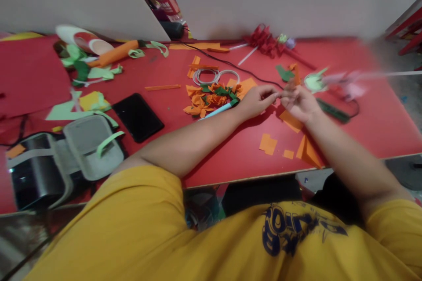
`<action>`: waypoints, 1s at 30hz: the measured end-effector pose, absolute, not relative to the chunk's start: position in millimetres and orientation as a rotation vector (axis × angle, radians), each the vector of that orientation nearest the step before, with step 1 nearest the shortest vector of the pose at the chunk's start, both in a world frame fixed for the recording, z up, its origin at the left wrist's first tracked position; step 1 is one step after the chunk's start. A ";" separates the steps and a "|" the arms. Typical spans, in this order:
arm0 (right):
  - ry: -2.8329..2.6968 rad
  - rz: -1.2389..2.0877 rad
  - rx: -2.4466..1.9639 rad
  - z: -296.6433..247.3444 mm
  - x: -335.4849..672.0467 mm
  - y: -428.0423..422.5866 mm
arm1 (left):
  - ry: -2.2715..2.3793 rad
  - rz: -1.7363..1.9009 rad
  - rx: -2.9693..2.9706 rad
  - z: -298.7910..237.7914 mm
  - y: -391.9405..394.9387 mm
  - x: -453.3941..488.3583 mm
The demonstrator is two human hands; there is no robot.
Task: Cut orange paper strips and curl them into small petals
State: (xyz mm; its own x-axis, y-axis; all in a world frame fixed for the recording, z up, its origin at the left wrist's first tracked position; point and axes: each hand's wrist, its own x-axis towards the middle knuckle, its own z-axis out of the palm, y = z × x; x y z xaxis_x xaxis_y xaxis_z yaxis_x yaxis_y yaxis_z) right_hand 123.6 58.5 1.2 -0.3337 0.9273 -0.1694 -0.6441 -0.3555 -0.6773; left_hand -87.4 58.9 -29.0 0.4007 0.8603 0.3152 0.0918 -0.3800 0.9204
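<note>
My left hand [259, 100] and my right hand [298, 102] meet above the red table [231, 153], fingertips pinched together on a small piece I cannot make out. Both forearms rest on the table. Left of my left hand lies a heap of orange and green paper flowers [212, 96] with a light blue stick [216, 110] under it. Orange paper scraps [268, 144] lie below my hands, near the front edge.
A black phone [137, 116] and an open grey case [92, 147] sit at the left. Green paper strips [99, 72], an orange roll [114, 55], a white wire coil [214, 77], red paper flowers [263, 40] and a black cable [227, 63] lie farther back. A blurred pink flower [349, 85] is at the right.
</note>
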 end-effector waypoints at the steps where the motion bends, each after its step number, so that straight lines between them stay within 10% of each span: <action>1: -0.624 1.884 -0.679 -0.3 123.5 59.6 | 0.844 1.100 1.714 -30.7 59.4 -87.1; 30: -0.642 1.954 -0.861 -4.3 109.1 52.2 | 0.753 1.375 1.558 -32.1 60.2 -81.6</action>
State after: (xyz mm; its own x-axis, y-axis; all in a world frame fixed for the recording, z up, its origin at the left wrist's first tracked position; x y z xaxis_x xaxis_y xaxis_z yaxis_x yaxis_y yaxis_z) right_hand 109.1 52.2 -4.3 -0.3721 0.8720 -0.3179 -0.5139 -0.4788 -0.7118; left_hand -81.6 60.2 -32.1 0.1967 0.8827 0.4268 -0.1157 -0.4114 0.9041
